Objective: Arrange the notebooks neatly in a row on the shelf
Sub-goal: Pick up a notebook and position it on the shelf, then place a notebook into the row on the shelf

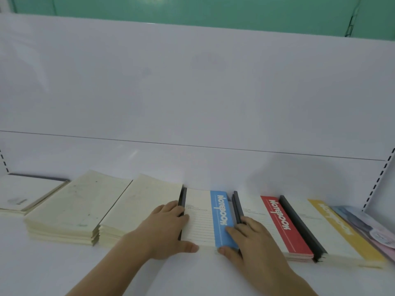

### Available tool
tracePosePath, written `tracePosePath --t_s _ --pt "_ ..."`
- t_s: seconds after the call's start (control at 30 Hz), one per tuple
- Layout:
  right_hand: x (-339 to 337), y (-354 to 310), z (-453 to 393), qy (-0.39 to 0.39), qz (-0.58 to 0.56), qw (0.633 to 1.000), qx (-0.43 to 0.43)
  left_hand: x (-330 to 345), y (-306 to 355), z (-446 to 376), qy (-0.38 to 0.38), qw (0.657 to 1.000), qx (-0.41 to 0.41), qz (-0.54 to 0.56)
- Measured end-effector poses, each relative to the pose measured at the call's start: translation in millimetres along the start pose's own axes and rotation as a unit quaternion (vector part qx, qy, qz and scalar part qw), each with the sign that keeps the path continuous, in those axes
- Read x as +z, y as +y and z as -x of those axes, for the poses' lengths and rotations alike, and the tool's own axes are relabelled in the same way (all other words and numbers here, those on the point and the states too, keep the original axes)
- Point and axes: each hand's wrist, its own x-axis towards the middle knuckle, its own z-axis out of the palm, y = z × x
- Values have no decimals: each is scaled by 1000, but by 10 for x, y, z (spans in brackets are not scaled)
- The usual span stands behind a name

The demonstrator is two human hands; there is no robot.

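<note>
Notebooks mostly lined up on shelf [53, 263]; blue notebook stack [205, 218] mid-row, my left hand [164, 229] and right hand [250, 242] flat-fingered, pressing its sides, thumbs at front edge. Red stack [277, 227], yellow stack [333, 229] beside. I judge squaring nearly done.

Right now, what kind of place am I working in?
Probably a shop's stationery display: a white shelf with slotted uprights, and stacks of identical notebooks, like the blue-striped stack, in a row.
</note>
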Motion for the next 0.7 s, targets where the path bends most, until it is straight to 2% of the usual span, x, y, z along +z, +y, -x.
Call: tracePosePath --t_s 0.17,0.3,0.4,0.5,0.53,0.7 --pt "56 2 29 -21 -8 999 25 -12 -7 -6 3 1000 -3 7" --pt "-11 -22 62 -29 -14 999 32 11 18 15 42 998 -2 44" --pt "-56 -36 82 -12 -30 999 21 6 91 63 128 989 -22 73" --pt "-132 -150 76 9 -63 998 -2 51 172 141 247 961 -61 106" --pt "-157 -198 70 -9 -79 997 -1 73 187 177 275 952 -73 114" --pt "-190 -564 115 0 -76 997 -8 188 89 488 317 934 -119 117"
